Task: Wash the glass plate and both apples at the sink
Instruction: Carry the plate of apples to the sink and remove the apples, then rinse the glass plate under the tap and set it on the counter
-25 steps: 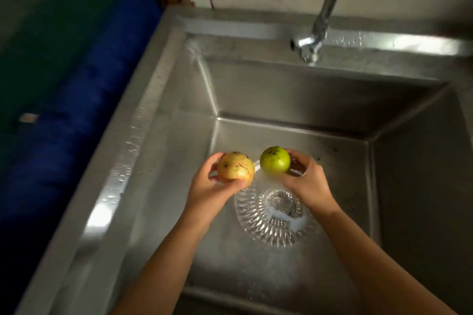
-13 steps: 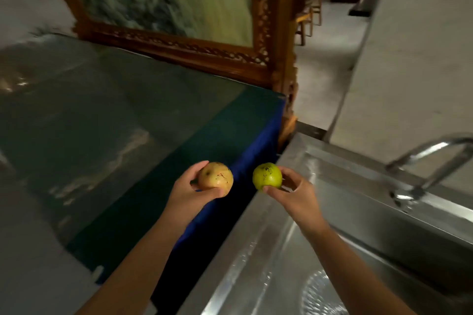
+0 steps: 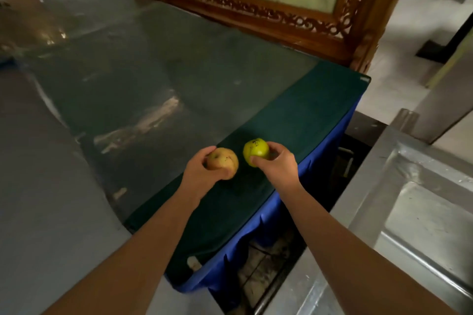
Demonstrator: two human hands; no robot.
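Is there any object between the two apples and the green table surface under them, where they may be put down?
Nothing visible. The left hand holds the yellowish apple and the right hand the green apple above the glass-topped green table; the surface below them looks bare.

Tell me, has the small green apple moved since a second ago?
Yes. The small green apple went left, off the steel sink, and is now over the green-topped table.

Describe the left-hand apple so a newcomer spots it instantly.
Find the green-topped table left of the steel sink. Two hands reach over its near corner; the left hand grips the yellow-tan apple. Its neighbour in the right hand is a bright green apple.
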